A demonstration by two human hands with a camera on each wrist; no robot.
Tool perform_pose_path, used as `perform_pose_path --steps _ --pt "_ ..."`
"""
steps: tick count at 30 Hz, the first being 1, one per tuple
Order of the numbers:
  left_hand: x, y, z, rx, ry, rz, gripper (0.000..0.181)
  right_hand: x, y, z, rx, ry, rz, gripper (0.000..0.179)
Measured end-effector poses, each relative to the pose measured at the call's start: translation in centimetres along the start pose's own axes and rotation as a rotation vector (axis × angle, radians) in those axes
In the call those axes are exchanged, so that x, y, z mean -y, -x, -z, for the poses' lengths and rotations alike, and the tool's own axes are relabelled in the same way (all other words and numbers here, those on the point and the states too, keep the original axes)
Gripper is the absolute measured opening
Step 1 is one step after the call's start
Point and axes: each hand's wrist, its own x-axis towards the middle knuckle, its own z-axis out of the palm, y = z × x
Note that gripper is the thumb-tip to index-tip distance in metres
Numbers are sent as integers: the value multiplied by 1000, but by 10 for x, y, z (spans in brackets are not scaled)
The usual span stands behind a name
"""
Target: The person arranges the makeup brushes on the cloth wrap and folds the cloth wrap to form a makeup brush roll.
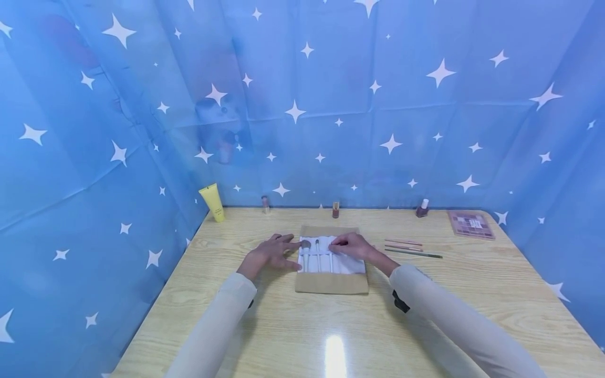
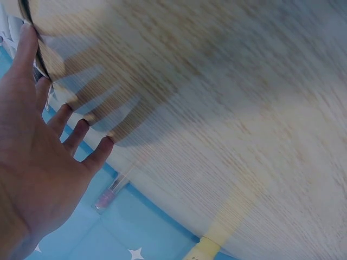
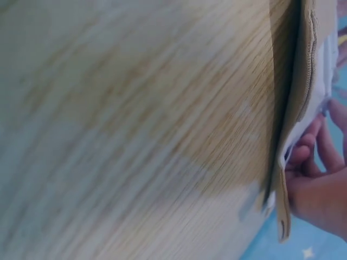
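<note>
A tan brush roll [image 1: 332,283] lies spread on the table, its white lining facing up. In it, a large fluffy makeup brush [image 1: 305,245] and a slimmer brush [image 1: 318,252] stand side by side, handles toward the near flap. My right hand [image 1: 352,245] pinches the top of a third makeup brush [image 1: 331,263], whose pale handle runs down into the lining; the fingers hide its head. At the roll's left edge my left hand [image 1: 274,252] rests with fingers spread, the thumb and a fingertip touching the side. The left wrist view shows those fingers [image 2: 98,154] extended.
Right of the roll lie pink pencil-like sticks [image 1: 403,242] and a long dark stick [image 1: 414,253]. Along the back stand a yellow tube [image 1: 212,202], a small pinkish tube [image 1: 266,205], a gold-capped bottle [image 1: 335,210] and a white-capped polish bottle [image 1: 423,208]. A palette [image 1: 471,224] lies back right.
</note>
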Motion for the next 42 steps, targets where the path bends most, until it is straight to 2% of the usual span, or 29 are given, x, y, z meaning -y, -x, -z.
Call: perform_pose_path --steps 4,12,23,34,42 --pt "-1 0 0 3 0 5 82 2 3 -1 9 27 -12 22" --pt "0 2 0 -2 14 -1 82 6 9 1 18 55 42 21" --pt "-1 2 -2 -1 9 -1 81 8 20 8 11 74 63 21" --pt "-1 1 0 2 0 -8 83 1 34 32 12 119 155 20" --pt "-1 0 -1 8 -15 -6 83 -6 50 58 -51 160 231 19"
